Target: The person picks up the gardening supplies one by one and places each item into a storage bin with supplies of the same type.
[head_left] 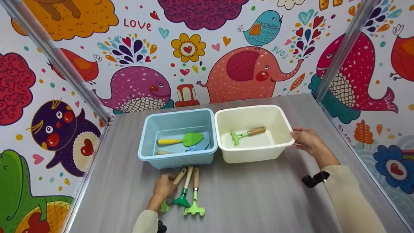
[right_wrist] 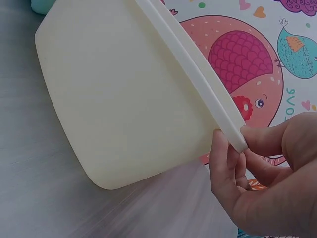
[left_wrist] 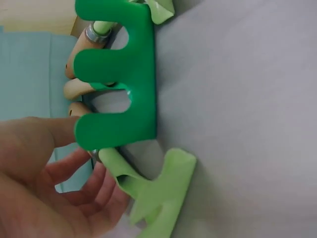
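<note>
By the front of the blue bin [head_left: 181, 160], my left hand [head_left: 164, 188] pinches the wooden handle [head_left: 180, 175] of a light green hand rake between thumb and fingers. The rake's head [left_wrist: 166, 191] lies below my fingers in the left wrist view, where a dark green rake [left_wrist: 141, 74] partly hides the grip. That dark green rake and another light green rake [head_left: 195, 208] lie side by side to the right of this hand. My right hand [head_left: 307, 141] grips the right rim of the cream bin [head_left: 255, 149], thumb on one side and fingers beneath. Inside that bin lies a green claw-headed tool [head_left: 237, 137] with a wooden handle.
The blue bin stands against the cream one and holds a green trowel [head_left: 193, 139] with a yellow handle, a blue tool head [head_left: 201, 145] and a wooden handle. Metal posts [head_left: 343, 48] and printed walls bound the grey table [head_left: 245, 197] at the back and sides.
</note>
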The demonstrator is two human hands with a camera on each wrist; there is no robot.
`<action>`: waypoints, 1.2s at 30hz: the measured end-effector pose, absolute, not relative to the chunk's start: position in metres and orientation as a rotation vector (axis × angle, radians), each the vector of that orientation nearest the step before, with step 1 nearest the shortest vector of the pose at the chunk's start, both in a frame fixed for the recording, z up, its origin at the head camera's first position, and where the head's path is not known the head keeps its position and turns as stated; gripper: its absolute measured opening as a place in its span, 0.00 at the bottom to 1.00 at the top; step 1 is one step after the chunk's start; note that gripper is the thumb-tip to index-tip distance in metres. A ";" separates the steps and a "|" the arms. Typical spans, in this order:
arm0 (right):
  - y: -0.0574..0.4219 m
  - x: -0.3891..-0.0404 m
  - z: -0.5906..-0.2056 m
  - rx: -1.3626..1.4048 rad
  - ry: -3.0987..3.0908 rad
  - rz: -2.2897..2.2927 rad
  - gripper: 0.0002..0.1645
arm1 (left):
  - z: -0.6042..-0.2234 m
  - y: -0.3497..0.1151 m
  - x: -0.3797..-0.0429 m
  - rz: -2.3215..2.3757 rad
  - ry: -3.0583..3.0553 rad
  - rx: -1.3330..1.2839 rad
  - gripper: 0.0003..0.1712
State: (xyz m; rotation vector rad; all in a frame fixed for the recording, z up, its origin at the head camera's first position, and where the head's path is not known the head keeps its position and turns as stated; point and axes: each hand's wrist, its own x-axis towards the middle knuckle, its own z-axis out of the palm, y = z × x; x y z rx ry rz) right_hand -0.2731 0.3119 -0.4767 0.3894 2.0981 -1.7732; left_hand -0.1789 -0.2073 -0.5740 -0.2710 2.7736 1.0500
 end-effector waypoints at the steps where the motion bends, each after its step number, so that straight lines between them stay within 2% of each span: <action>1: 0.311 -0.273 -0.477 0.393 2.100 -1.772 0.37 | -0.574 -0.208 -0.178 1.062 2.770 -0.259 0.20; 13: 0.309 -0.277 -0.479 0.373 2.084 -1.857 0.33 | -0.563 -0.208 -0.175 1.216 2.637 -0.272 0.20; 24: 0.309 -0.277 -0.481 0.398 2.058 -1.862 0.35 | -0.545 -0.203 -0.173 1.251 2.615 -0.303 0.22; 30: 0.308 -0.277 -0.481 0.416 2.045 -1.888 0.31 | -0.538 -0.197 -0.173 1.235 2.617 -0.275 0.22; 36: 0.306 -0.277 -0.479 0.428 2.164 -1.777 0.33 | -0.534 -0.189 -0.172 1.237 2.610 -0.209 0.22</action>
